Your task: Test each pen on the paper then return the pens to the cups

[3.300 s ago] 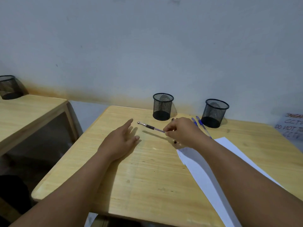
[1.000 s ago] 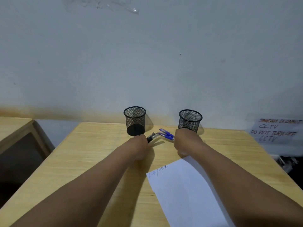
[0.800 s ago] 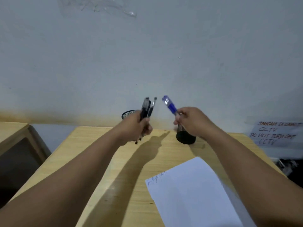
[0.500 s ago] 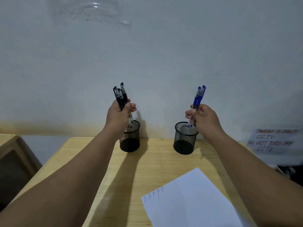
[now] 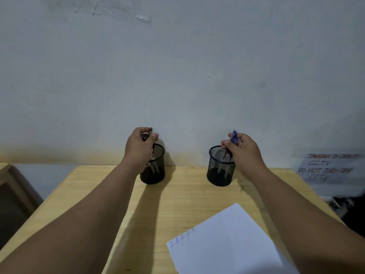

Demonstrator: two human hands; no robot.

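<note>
Two black mesh cups stand at the back of the wooden table (image 5: 177, 204). My left hand (image 5: 139, 147) grips a bunch of black pens (image 5: 146, 137) whose lower ends reach down inside the left cup (image 5: 157, 173). My right hand (image 5: 244, 150) holds blue pens (image 5: 234, 138) over the right cup (image 5: 219, 171), their tips inside it. A white sheet of paper (image 5: 233, 246) lies at the front right, with short pen marks (image 5: 183, 237) near its left corner.
The white wall rises right behind the cups. A handwritten CCTV notice (image 5: 327, 168) hangs on the wall at the right. Part of another wooden table (image 5: 7, 175) shows at the far left. Dark clutter (image 5: 343, 204) sits beyond the table's right edge.
Both hands have lowered from above the cups, sinking the black pens into the left cup and the blue pens into the right cup. Earlier the pens were picked up from the table.
</note>
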